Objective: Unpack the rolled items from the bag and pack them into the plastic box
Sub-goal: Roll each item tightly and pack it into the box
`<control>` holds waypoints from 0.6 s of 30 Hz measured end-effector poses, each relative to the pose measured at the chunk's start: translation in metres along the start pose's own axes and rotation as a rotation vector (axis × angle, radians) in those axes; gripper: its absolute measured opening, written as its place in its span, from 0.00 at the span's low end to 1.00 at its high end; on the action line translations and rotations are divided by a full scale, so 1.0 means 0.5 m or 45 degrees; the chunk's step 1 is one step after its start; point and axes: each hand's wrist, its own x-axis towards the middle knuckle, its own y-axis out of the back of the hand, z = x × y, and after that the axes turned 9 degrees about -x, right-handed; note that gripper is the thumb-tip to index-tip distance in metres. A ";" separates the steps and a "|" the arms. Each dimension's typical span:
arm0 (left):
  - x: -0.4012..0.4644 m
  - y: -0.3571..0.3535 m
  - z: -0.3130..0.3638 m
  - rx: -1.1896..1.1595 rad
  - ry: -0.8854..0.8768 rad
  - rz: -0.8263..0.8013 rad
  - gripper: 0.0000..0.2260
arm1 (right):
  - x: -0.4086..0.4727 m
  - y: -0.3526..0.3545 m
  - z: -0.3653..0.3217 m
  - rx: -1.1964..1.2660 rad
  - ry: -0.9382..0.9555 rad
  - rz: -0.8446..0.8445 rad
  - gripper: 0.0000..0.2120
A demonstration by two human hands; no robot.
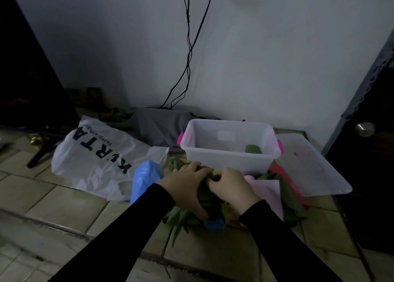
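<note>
A clear plastic box [230,158] with pink latches stands on the tiled floor, with one green rolled item [252,149] in its right corner. In front of it lies a heap of green cloth [183,216] with pink, blue and red pieces. My left hand [185,185] grips the green cloth from the left with curled fingers. My right hand [230,188] pinches the same cloth from the right, close against the left hand. A white plastic bag [93,156] printed with black letters lies flat to the left.
The box's clear lid [311,166] lies to the right, against a dark door [366,153]. A blue plastic bag [145,179] sits beside my left forearm. Grey cloth [157,126] and black cables [187,47] are at the wall behind.
</note>
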 end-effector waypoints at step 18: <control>0.005 0.126 -0.039 -0.464 -0.660 0.423 0.47 | 0.008 0.065 -0.079 1.771 -0.002 -0.244 0.15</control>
